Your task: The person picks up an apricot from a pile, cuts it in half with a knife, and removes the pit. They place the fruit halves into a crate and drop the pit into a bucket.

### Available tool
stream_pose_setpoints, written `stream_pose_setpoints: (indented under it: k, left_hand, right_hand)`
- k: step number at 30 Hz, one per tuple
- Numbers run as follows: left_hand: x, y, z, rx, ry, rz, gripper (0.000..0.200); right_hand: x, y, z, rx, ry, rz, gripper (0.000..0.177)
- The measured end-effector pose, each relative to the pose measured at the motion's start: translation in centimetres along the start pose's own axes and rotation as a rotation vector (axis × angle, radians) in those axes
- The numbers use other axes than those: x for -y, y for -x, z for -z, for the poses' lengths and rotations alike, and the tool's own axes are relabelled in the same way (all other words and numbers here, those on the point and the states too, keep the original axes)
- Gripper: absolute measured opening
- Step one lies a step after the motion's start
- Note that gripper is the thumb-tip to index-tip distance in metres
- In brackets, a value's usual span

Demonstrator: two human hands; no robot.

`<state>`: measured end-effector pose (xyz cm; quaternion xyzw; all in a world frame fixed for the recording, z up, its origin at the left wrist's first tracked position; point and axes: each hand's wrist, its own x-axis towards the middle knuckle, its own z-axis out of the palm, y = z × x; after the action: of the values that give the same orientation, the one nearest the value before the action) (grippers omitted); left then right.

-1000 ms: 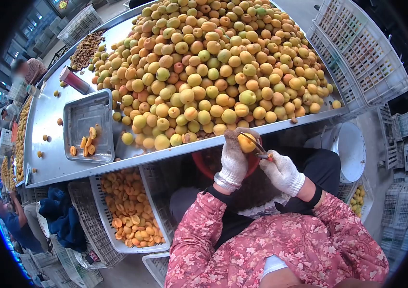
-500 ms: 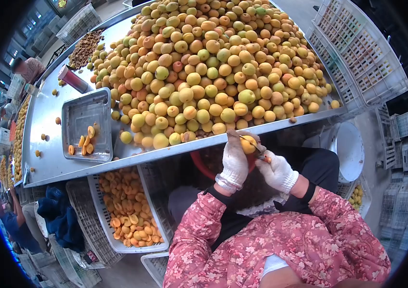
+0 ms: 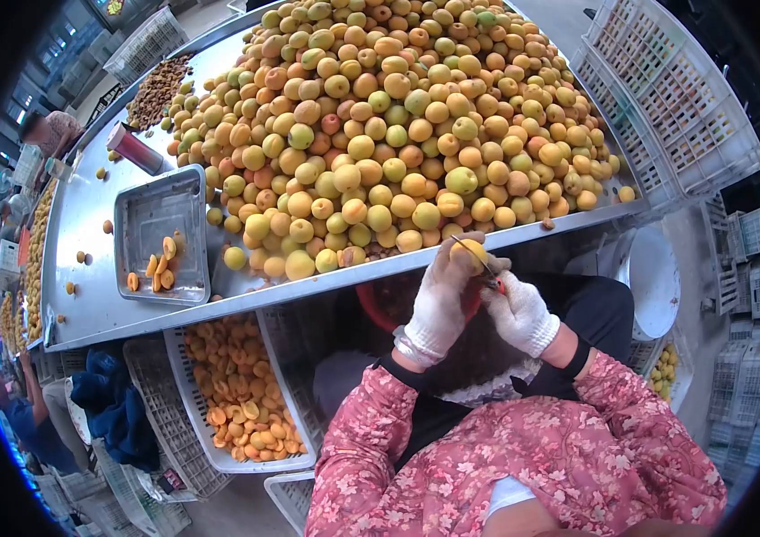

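Gloved left hand [image 3: 438,300] closed around an apricot [image 3: 468,254], held just off the steel table's edge [image 3: 308,288] and above a red basin [image 3: 375,309]; gloved right hand [image 3: 523,313] clenched on a small knife [image 3: 486,271], blade laid against the fruit. Apparently mid-cut, halving the fruit; next move calling for a steady turn round the stone, fingers clear of the blade
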<state>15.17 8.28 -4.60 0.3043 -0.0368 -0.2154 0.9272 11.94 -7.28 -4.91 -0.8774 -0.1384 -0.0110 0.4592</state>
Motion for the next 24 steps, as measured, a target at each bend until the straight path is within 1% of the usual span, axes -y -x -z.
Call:
stream_pose_setpoints:
  k: [1, 2, 3, 4, 5, 7, 9, 10, 11, 12, 13, 15, 16, 18, 19, 21, 22, 24]
  left_hand:
    - [0.4, -0.2, 0.2, -0.001, 0.0, 0.001, 0.056]
    - [1.0, -0.4, 0.6, 0.012, 0.198, 0.075, 0.057]
    - [1.3, -0.5, 0.9, 0.024, 0.397, 0.146, 0.059]
    - [1.5, -0.5, 1.2, 0.019, 0.397, 0.142, 0.059]
    - [1.5, -0.5, 1.3, 0.015, 0.363, 0.119, 0.06]
    - [1.5, -0.8, 1.4, 0.02, 0.328, 0.096, 0.062]
    - [1.2, -1.1, 1.6, -0.096, -0.036, -0.074, 0.063]
    - [1.0, -1.0, 1.7, -0.097, -0.037, -0.078, 0.063]
    - [0.5, -0.8, 1.2, -0.104, -0.106, -0.115, 0.064]
    - [0.2, -0.6, 1.1, -0.113, -0.175, -0.148, 0.064]
    - [0.6, -0.5, 1.4, -0.117, -0.174, -0.142, 0.064]
    - [1.5, -0.6, 1.8, 0.022, 0.359, 0.03, 0.062]
    - [1.7, -0.7, 1.9, 0.026, 0.361, 0.03, 0.062]
    - [1.4, -0.4, 1.8, -0.009, 0.378, 0.058, 0.062]
    - [1.4, -0.6, 1.9, -0.011, 0.374, 0.056, 0.062]
    - [1.5, -1.3, 1.9, -0.113, 0.091, -0.13, 0.062]
    - [1.5, -1.2, 1.8, -0.108, 0.09, -0.133, 0.062]
    - [0.8, -0.5, 1.4, -0.158, -0.207, -0.19, 0.062]
  right_hand:
    - [-0.5, 0.2, -0.5, -0.041, 0.006, 0.028, 0.039]
    - [-0.6, 0.3, -0.7, -0.041, 0.005, 0.026, 0.039]
    - [-0.6, 0.2, -0.9, -0.064, 0.001, 0.012, 0.034]
    - [-0.6, 0.2, -1.0, -0.085, -0.005, -0.001, 0.03]
    - [-0.4, 0.1, -0.9, -0.085, -0.007, 0.0, 0.03]
    - [0.2, -0.2, -0.1, 0.029, 0.016, -0.086, 0.021]
    - [0.6, -0.5, 0.1, 0.035, 0.014, -0.095, 0.02]
    - [0.7, -0.5, 0.0, 0.047, 0.007, -0.113, 0.02]
    - [0.6, -0.5, -0.1, 0.05, 0.006, -0.111, 0.02]
    - [0.3, -0.4, -0.2, 0.035, 0.032, -0.078, 0.02]
    - [-0.1, -0.1, -0.5, 0.018, 0.058, -0.049, 0.021]
    - [-0.7, 0.2, -1.2, -0.007, 0.073, -0.024, 0.021]
    - [-0.9, 0.1, -1.4, -0.028, 0.089, 0.012, 0.021]
    - [-0.7, -0.2, -1.4, -0.022, 0.084, -0.003, 0.02]
    - [-0.3, -0.4, -1.3, -0.02, 0.027, -0.02, 0.02]
    - [0.3, -0.8, -0.9, -0.025, -0.026, -0.034, 0.019]
    - [0.6, -1.0, -0.6, 0.004, -0.03, -0.055, 0.019]
    - [0.6, -1.3, -0.3, 0.035, -0.034, -0.074, 0.019]
